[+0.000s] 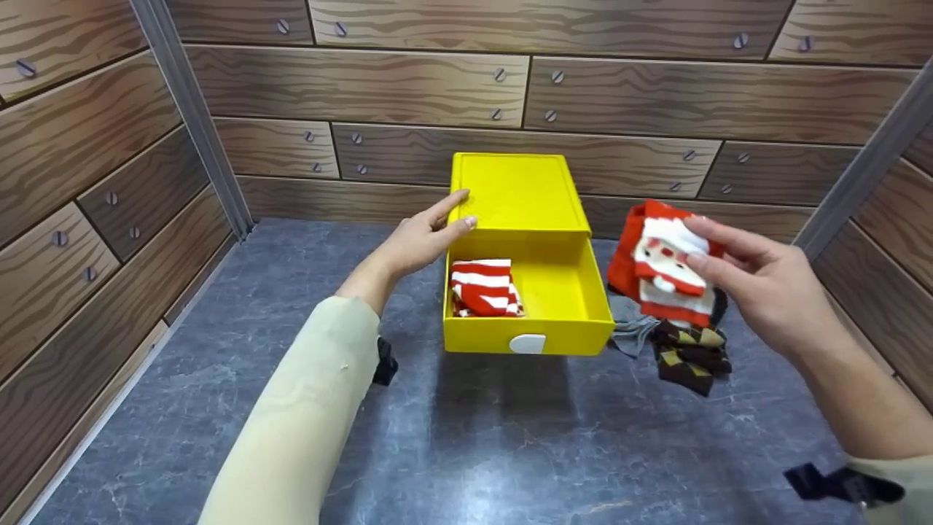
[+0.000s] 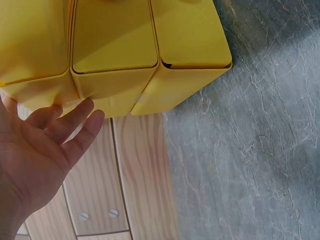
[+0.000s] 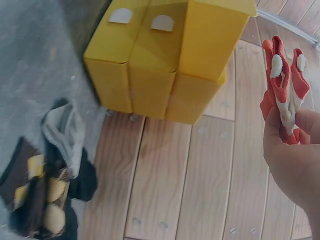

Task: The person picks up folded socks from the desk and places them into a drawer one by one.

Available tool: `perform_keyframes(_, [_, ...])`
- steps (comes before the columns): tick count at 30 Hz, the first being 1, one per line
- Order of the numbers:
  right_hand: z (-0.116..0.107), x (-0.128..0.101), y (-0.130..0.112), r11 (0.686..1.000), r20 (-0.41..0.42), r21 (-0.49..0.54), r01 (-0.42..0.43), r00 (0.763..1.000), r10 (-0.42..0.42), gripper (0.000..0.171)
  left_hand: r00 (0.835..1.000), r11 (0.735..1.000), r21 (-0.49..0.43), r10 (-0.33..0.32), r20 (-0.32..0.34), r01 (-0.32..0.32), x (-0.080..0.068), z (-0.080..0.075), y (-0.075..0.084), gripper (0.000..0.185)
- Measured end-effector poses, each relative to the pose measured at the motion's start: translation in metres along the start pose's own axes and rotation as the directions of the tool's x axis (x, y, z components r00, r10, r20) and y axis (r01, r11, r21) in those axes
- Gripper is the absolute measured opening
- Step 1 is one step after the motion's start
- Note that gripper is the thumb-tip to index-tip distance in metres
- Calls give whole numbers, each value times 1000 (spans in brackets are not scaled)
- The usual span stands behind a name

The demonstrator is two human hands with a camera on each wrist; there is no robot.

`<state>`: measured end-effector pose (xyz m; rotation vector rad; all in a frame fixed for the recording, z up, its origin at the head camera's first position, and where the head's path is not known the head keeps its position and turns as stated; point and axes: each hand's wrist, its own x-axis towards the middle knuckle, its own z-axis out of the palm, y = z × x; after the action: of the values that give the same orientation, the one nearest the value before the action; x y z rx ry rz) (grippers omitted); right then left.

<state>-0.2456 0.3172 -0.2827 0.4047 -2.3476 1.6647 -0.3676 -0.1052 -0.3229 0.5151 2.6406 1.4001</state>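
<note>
A yellow drawer unit [image 1: 517,189] stands against the back wall with its top drawer [image 1: 466,337] pulled out. Inside the drawer, on its left side, lies a folded pair of red-and-white striped socks [image 1: 482,281]. My left hand [image 1: 417,244] touches the unit's upper left edge, thumb and fingers extended; the left wrist view shows its fingers [image 2: 77,115] along the unit's side. To the right of the drawer, my right hand [image 1: 780,284] pinches folded red socks [image 1: 674,255] with a Santa face between thumb and fingers, raised above other socks.
On the dark marbled tabletop [image 1: 291,350], right of the unit, lie brown argyle socks [image 1: 692,357] and grey socks [image 1: 630,332]. Wood-patterned panels [image 1: 437,87] enclose the back and sides. The open drawer juts out over the tabletop, its white handle [image 1: 527,343] facing me.
</note>
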Motion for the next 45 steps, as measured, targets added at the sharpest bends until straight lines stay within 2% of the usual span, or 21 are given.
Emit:
perform_keyframes(1, [3,3,-3,1000,5,12,-4,1000,4,46,1000,1000,0,1,1,-1,0,0,0,77])
perform_keyframes(4, [13,10,-13,998,23,-57,1,1000,0,48,1000,1000,5,2,0,-2,1,0,-1,77])
perform_keyframes(8, [29,18,-22,997,44,-77,21,999,-18,48,1000,1000,18,2,-2,-2,2,0,-2,77])
perform_keyframes(15, [54,32,-29,997,102,68,26,994,-33,47,1000,1000,28,5,-5,-4,3,0,-2,76])
perform_keyframes(26, [79,38,-27,998,212,52,-31,977,19,51,1000,999,37,7,-14,-6,1,1,0,75])
perform_keyframes(30, [86,40,-25,999,240,14,-43,970,39,50,1000,999,35,8,-14,-8,1,1,0,77])
perform_keyframes(37, [92,40,-21,997,294,-82,-15,955,39,44,1000,1000,14,-1,-1,1,1,0,0,77])
perform_keyframes(45, [95,40,-17,957,315,-282,67,949,26,40,1000,1000,24,-12,0,12,1,0,0,78])
